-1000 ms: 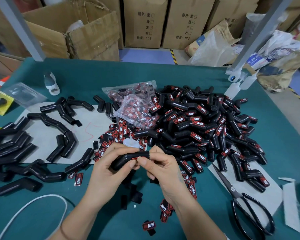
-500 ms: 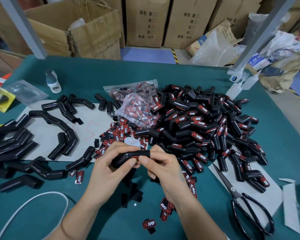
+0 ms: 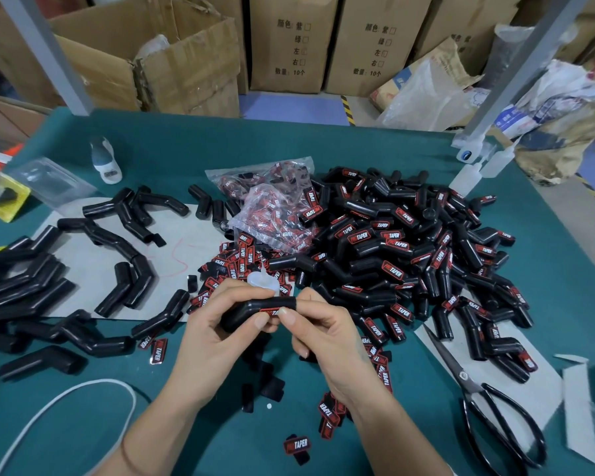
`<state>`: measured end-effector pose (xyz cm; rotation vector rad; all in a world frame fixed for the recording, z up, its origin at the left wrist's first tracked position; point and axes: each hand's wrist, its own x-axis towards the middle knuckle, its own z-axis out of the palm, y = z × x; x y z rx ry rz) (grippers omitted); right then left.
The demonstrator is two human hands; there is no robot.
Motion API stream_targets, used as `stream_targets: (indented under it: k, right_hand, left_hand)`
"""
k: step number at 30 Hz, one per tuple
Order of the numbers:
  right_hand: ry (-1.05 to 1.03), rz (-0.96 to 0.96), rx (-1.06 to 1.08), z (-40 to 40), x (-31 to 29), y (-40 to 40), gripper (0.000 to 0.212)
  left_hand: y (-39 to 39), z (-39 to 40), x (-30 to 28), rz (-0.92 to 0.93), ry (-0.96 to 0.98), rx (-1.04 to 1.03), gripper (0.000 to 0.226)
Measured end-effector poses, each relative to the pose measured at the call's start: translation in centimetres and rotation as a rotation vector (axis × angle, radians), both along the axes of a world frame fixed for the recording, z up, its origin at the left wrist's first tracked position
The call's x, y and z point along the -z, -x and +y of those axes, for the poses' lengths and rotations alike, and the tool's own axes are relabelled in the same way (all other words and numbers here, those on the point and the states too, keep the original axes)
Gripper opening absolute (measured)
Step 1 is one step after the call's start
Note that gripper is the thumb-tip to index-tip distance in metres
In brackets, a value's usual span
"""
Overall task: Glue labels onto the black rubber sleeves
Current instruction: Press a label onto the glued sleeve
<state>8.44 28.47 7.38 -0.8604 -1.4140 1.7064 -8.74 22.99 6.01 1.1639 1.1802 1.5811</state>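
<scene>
Left of the held sleeve [image 3: 255,312], unlabelled sleeves [image 3: 83,269] lie on the table [image 3: 392,441]: work remaining. At centre, above the table's near edge, the left hand [image 3: 213,338] grips the sleeve, its fingers curled round the body; the right hand [image 3: 327,334] pinches the label [image 3: 272,311] onto it. Right of the held sleeve, a large labelled pile [image 3: 409,255] indicates the greater part done. Against the earlier frames, both grips are unchanged; only the view has shifted slightly.

Light fell evenly and fairly bright from overhead, throwing only soft shadows beneath the hands and onto the green table [image 3: 385,438]. The wide lens bowed the edges, and the corners looked smeared and soft.
</scene>
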Motion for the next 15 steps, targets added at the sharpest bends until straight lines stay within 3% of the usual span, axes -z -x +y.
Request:
stream_targets:
  k: [15]
  right_hand:
    - [-0.035, -0.024, -0.018, -0.19, -0.41, 0.16, 0.025]
  left_hand:
    - [-0.39, -0.02, -0.18, -0.129, 0.012, -0.027, 0.019]
